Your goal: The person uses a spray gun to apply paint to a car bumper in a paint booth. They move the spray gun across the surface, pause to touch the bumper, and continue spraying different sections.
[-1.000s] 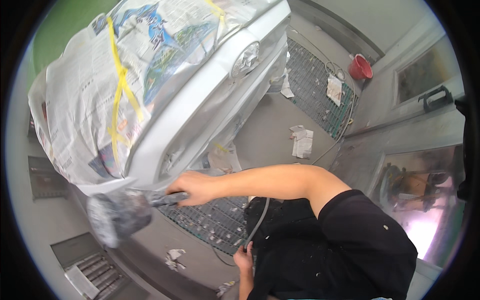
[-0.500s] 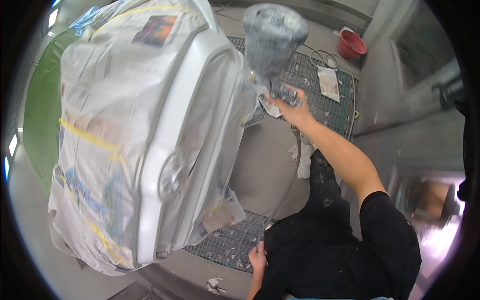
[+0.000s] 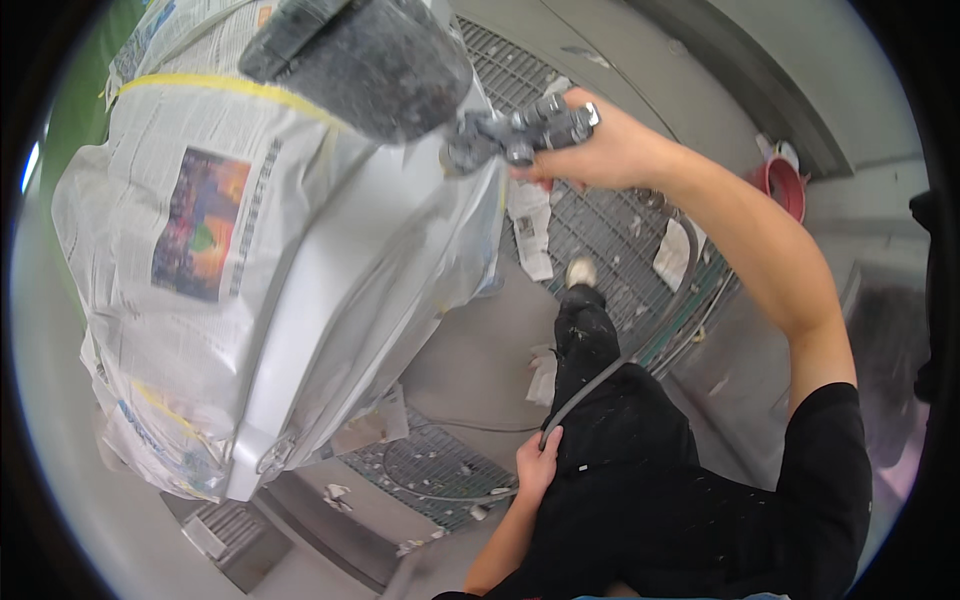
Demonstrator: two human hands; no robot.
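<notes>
Now the grey metal spray gun (image 3: 520,130) sits higher and nearer the middle of the view than it did half a second ago, and its big speckled grey paint cup (image 3: 370,55) has swung up to the top edge. One second ago the gun was low down at the left, by the bottom of the car part.

The right hand (image 3: 600,150) is closed tight around the handle of the spray gun, with the arm stretched out long. The nose of the gun points left at the silver car body panel (image 3: 340,300). The gun is just beside the top corner of the panel. I cannot tell if it touches.

The left hand (image 3: 538,462) is down low by the person's hip. Its fingers are curled around a thin grey hose (image 3: 585,392) that runs up across the black trousers (image 3: 610,420).

Sheets of newspaper (image 3: 200,220) cover most of the car part, held with strips of yellow tape (image 3: 220,88). Under it all is a grey metal grate floor (image 3: 600,230) with scraps of paper on it. A red bucket (image 3: 782,186) stands far off at the right.
</notes>
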